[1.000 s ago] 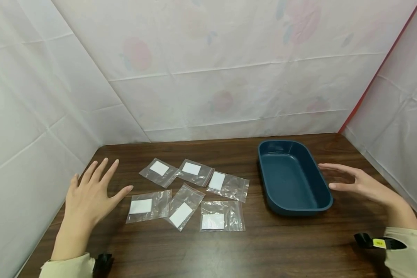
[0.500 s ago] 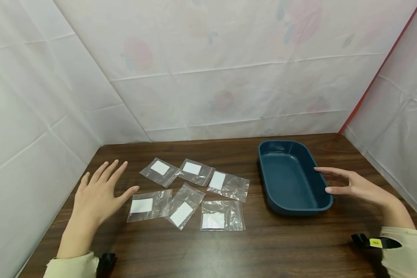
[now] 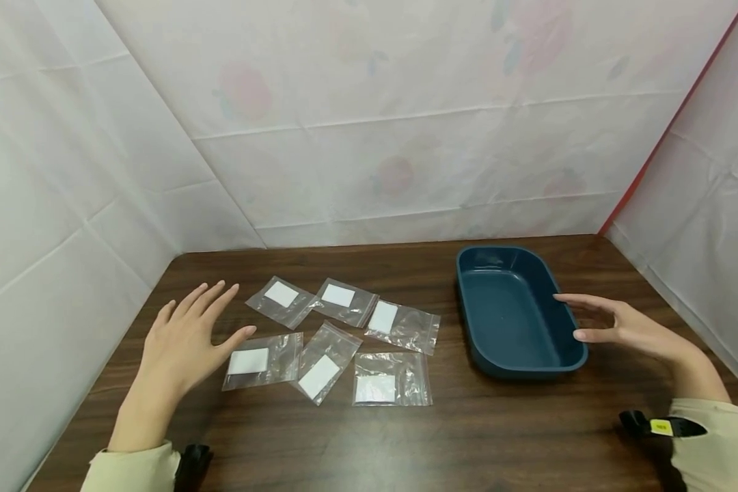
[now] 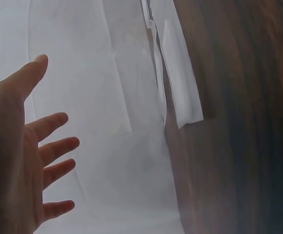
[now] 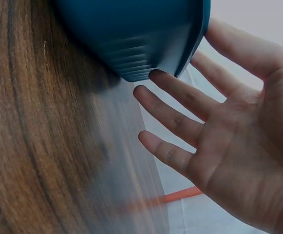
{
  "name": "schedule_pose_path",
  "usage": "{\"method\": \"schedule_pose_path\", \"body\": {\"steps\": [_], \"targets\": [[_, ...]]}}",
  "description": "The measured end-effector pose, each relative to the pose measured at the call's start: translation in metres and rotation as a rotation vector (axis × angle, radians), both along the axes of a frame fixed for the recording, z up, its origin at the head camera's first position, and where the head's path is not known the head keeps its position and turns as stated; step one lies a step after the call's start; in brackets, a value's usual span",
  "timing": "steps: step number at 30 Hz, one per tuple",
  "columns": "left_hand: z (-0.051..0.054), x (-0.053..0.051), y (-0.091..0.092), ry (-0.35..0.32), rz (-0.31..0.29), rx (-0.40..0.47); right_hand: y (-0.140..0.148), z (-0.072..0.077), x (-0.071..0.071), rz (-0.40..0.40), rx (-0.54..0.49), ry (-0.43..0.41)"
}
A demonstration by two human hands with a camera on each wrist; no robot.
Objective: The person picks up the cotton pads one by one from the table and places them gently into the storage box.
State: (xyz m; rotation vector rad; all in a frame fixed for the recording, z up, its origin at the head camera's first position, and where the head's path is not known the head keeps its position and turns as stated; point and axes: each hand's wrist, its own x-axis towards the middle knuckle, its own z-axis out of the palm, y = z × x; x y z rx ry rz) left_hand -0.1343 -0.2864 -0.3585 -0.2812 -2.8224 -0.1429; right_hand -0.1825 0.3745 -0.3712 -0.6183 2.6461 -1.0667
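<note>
My left hand (image 3: 181, 348) hovers with spread fingers at the left of the table, its thumb tip near a clear zip-lock bag (image 3: 283, 359) with a white label. Several more such bags lie flat to the right, among them a tilted zip-lock bag (image 3: 343, 345) and a front zip-lock bag (image 3: 411, 379). A dark blue rectangular tray (image 3: 507, 321) with rounded corners holds nothing. At its right rim is my right hand (image 3: 636, 328), thumb and forefinger extended, seemingly touching the rim. In the right wrist view the other fingers reach, loosely straight, beside the tray's outer wall (image 5: 141, 44).
The dark wood-grain table (image 3: 369, 444) is enclosed by white curtains (image 3: 369, 164) behind and at both sides. A red strip (image 3: 639, 181) runs up the back right corner. Each sleeve carries a black wrist device (image 3: 664, 425).
My left hand has moved right, closer to the nearest bag. My right hand has come slightly left, up to the tray's rim. Bags and tray have stayed in place.
</note>
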Motion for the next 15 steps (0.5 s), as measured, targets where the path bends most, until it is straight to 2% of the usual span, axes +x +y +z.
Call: {"method": "schedule_pose_path", "body": {"steps": [7,15], "targets": [[-0.001,-0.003,0.009,-0.029,-0.069,0.036,0.000,-0.003,0.000,0.004,-0.003,0.003],[0.001,-0.007,0.024,-0.078,-0.196,0.117,0.001,-0.002,-0.001,-0.007,-0.013,-0.026]]}}
